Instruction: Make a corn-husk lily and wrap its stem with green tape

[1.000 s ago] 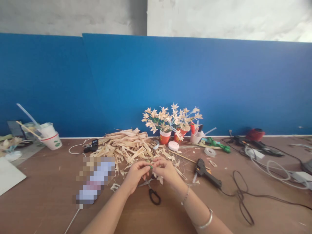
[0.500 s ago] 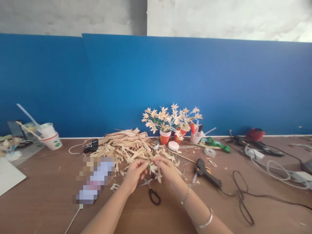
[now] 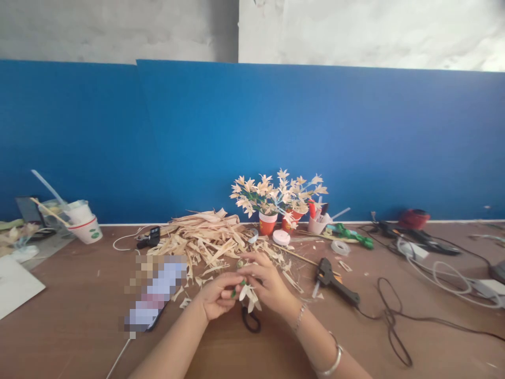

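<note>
My left hand [image 3: 215,300] is closed, its fingers pinching the green-wrapped stem of a small handmade flower spray. Pale, pointed husk flowers [image 3: 249,298] hang from it between my two hands. Curled over the top of the same spray, my right hand [image 3: 267,281] has its fingertips close to the left ones at the stem. A small pale greenish tip [image 3: 240,264] shows just above the fingers. Below the hands lie scissors, with only a black handle loop [image 3: 251,321] showing; flowers and hands cover the blades.
Dried husk strips [image 3: 205,234] are heaped behind my hands. Two red cups of finished flowers [image 3: 267,223] stand by the blue partition [image 3: 276,121]. A glue gun [image 3: 335,281] with its cord lies right, beside a tape roll [image 3: 340,247]. A blurred-out phone [image 3: 158,295] lies left.
My hands have turned the flower spray; its flowers hang lower and nearer to me, over the scissors. My right fingers have lifted and arched over the stem; the left hand has lowered slightly.
</note>
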The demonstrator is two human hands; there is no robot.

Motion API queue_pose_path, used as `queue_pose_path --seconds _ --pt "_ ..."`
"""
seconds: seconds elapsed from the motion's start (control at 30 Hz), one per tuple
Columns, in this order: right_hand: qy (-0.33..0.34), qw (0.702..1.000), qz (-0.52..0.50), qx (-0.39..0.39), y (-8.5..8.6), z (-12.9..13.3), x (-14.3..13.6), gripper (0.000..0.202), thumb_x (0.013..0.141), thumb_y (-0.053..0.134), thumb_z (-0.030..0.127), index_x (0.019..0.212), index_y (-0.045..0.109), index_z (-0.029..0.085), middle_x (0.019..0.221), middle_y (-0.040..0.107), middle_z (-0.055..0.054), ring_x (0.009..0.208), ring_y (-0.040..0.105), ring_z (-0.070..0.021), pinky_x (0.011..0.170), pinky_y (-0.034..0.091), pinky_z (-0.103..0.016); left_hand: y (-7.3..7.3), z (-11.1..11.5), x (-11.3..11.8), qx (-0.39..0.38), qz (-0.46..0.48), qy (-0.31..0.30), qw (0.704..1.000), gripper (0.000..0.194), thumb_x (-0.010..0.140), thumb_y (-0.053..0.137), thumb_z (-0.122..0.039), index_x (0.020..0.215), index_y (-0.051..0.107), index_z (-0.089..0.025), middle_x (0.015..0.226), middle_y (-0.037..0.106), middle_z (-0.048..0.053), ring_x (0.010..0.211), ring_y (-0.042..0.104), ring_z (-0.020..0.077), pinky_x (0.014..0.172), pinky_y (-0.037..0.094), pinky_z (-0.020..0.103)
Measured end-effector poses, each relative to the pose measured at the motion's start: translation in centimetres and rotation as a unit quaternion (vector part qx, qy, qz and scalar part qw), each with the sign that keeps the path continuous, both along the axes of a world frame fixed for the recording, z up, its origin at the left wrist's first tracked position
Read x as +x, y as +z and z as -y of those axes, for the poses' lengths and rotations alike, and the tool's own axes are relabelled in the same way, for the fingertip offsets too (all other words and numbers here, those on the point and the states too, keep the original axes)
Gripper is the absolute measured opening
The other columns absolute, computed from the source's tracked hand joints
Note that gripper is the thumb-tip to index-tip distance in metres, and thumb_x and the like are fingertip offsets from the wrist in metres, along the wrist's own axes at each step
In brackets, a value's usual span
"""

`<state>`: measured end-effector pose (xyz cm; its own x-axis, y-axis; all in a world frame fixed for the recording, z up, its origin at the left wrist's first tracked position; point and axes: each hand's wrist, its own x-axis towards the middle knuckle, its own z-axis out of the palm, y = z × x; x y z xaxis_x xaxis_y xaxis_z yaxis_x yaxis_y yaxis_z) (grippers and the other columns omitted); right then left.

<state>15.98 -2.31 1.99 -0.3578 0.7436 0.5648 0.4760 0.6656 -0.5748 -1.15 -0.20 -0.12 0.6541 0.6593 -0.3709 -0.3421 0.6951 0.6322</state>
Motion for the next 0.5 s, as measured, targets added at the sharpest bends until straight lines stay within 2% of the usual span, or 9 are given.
queue_pose_path --seconds 0.17,0.3,0.5 --pt "0.023 0.999 0.012 -0.030 0.43 0.18 0.00 0.014 0.076 0.055 0.012 0.082 0.064 0.022 0.112 0.058 -0.005 0.104 0.051 -0.0182 0.089 0.040 -0.034 -0.36 -0.19 -0.18 -0.002 0.020 -0.059 0.998 0.009 0.073 0.061 -0.013 0.068 0.055 -0.009 0.051 0.047 -0.004 0.029 0.028 -0.0050 0.028 0.007 0.006" --pt "0.058 0.989 -0.056 -0.123 0.21 0.18 -0.11 0.009 0.075 0.058 0.016 0.083 0.061 0.021 0.105 0.061 -0.005 0.100 0.054 -0.0180 0.084 0.043 -0.031 -0.72 -0.11 -0.02 0.014 0.038 -0.045 0.998 0.012 0.073 0.064 -0.017 0.069 0.054 -0.010 0.052 0.048 -0.005 0.029 0.027 -0.0052 0.028 0.008 0.006" --pt "0.083 0.953 -0.168 -0.238 -0.01 0.27 -0.43 0.009 0.076 0.058 0.025 0.084 0.060 0.020 0.105 0.060 -0.005 0.093 0.057 -0.0187 0.076 0.045 -0.030 -0.72 0.24 0.48 0.029 0.045 -0.018 0.998 0.015 0.074 0.065 -0.024 0.081 0.056 -0.013 0.055 0.048 -0.005 0.030 0.026 -0.0046 0.028 0.007 0.008"
